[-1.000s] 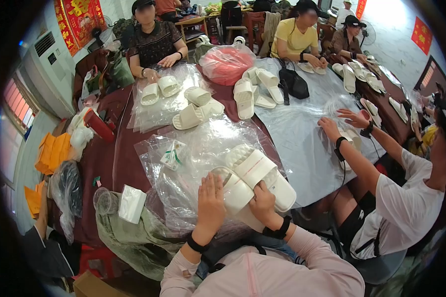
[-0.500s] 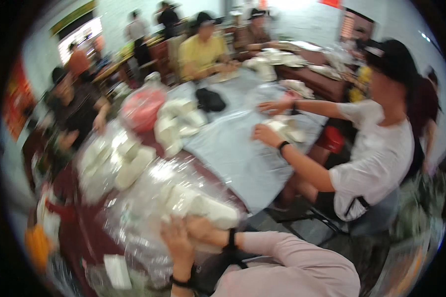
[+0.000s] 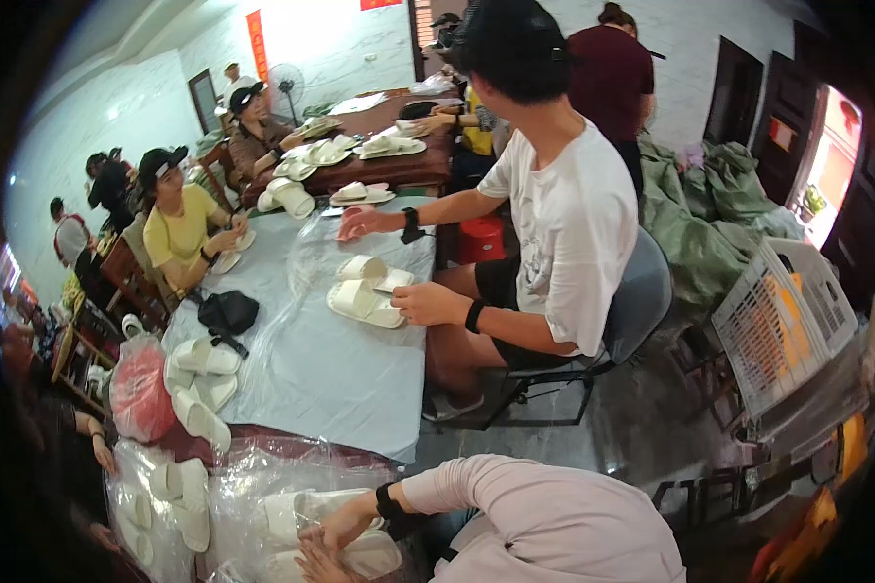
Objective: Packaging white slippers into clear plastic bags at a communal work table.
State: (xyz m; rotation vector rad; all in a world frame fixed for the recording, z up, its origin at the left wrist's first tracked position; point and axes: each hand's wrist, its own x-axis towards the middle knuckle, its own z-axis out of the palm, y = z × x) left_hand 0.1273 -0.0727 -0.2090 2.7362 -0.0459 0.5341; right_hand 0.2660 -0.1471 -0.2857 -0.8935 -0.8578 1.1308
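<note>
Down at the lower edge, a pair of cream-white, broad-strapped slippers [image 3: 377, 554] lies on crinkled clear plastic bags [image 3: 241, 491], with both of the wearer's hands over it. The right hand [image 3: 348, 522], coming out of a pale pink long sleeve [image 3: 452, 481] and a black wristband [image 3: 387, 503], reaches across the slippers with its fingers bent downward; I cannot tell whether they grip. Just beside it, the left hand [image 3: 323, 561] has its fingers stretched out close together near the slippers, and whether they press or hold anything cannot be made out.

To the left, another cream-white pair [image 3: 193, 505] sits amid the clear plastic. Beyond, a pale grey-blue plastic sheet [image 3: 311, 374] covers part of the dark red table [image 3: 297, 436], bearing a floppy black fabric bag [image 3: 228, 313] and several more cream-white slippers [image 3: 204, 358]. A bright red bundle wrapped in clear plastic [image 3: 141, 394] stands near those. Across the sheet, a seated co-worker in a white T-shirt [image 3: 578, 233] has one hand at the edge of a third cream-white pair [image 3: 360, 303].
</note>
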